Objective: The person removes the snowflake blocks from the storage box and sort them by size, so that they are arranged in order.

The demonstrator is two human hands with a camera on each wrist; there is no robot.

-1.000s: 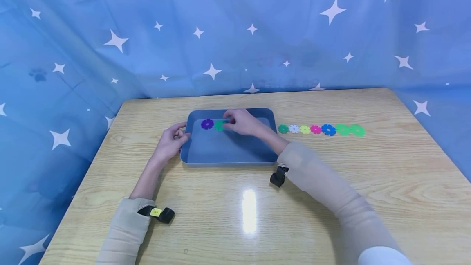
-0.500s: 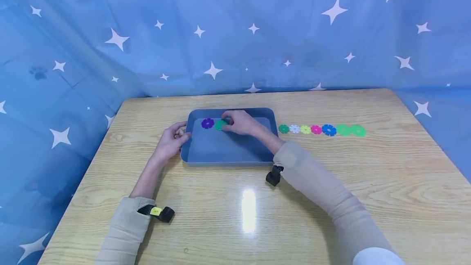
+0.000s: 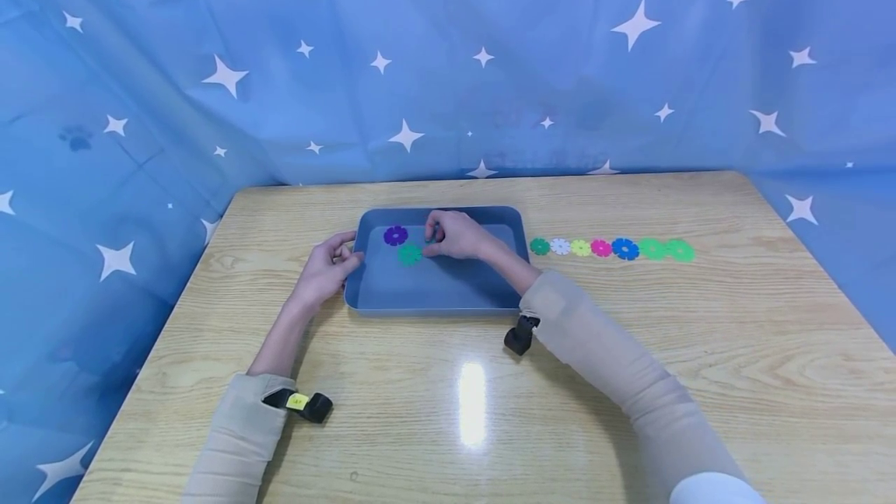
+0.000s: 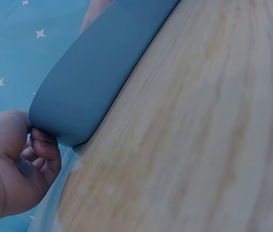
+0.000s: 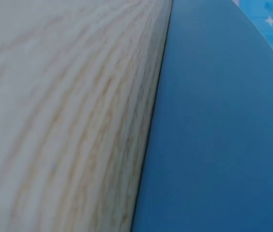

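Note:
My left hand (image 3: 325,269) grips the left wall of a blue-grey tray (image 3: 434,303), thumb at the rim. In the left wrist view, the left hand (image 4: 18,164) has its fingers curled against the corner of the tray (image 4: 78,92). Over the tray's middle, my right hand (image 3: 458,235) has its fingers curled, with a bit of dark green disc (image 3: 430,239) showing between finger and thumb. Its thumb tip is right at the edge of a green flower-shaped interlocking disc (image 3: 410,255) in the tray. A purple interlocking disc (image 3: 395,236) lies just behind that one.
Right of the tray, a row of interlocking discs runs along the wooden table (image 3: 392,411): dark green (image 3: 540,246), white (image 3: 560,246), yellow (image 3: 580,247), pink (image 3: 600,247), blue (image 3: 625,248) and light green (image 3: 679,250). A blue starred curtain (image 3: 448,61) hangs behind.
The green disc by the right thumb has shifted toward the front and slightly left, away from its place beside the purple disc. The left hand stays at the tray wall.

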